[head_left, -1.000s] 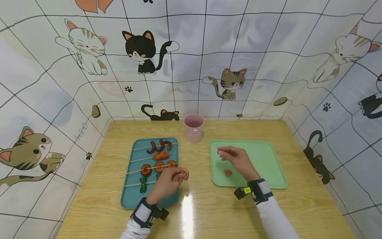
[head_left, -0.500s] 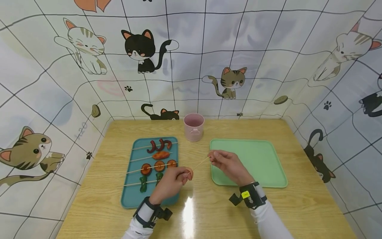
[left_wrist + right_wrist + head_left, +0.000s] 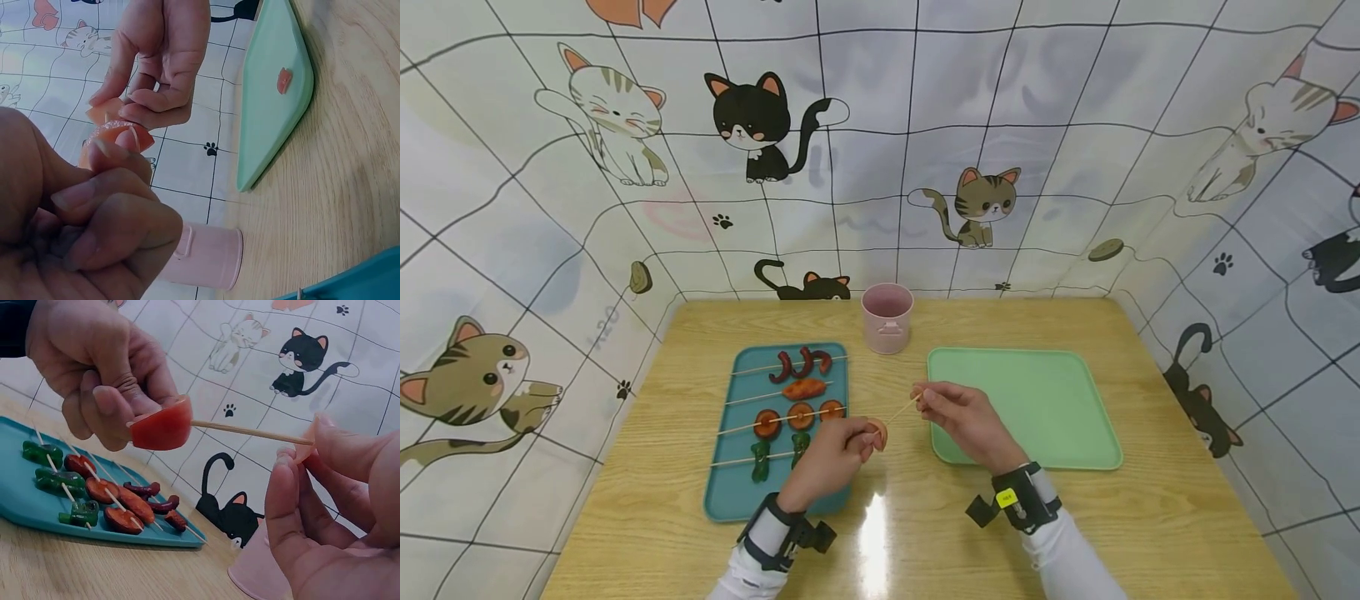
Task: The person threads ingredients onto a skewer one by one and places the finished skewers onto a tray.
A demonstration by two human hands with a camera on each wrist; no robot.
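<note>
My left hand (image 3: 826,457) grips a thin wooden skewer (image 3: 250,430) by one end, beside the blue tray. Threaded on it, right at those fingers, is a thick red half-round food piece (image 3: 161,428) with a paler cut side. A smaller pinkish food piece (image 3: 305,447) is pinched between thumb and fingers of my right hand (image 3: 966,421), against the skewer's free tip. Both hands are raised over the gap between the two trays. Another small reddish piece (image 3: 284,81) lies on the green tray, hidden behind my right hand in the head view.
The blue tray (image 3: 730,500) on the left bears several loaded skewers: dark red curled pieces, an orange sausage, round brown slices (image 3: 767,426) and green pepper pieces (image 3: 761,461). On the right lies the green tray (image 3: 1060,408). A pink cup (image 3: 887,321) stands at the back.
My right hand has come left from over the green tray to the skewer, bringing the small piece to its tip. The left hand has shifted slightly right.
</note>
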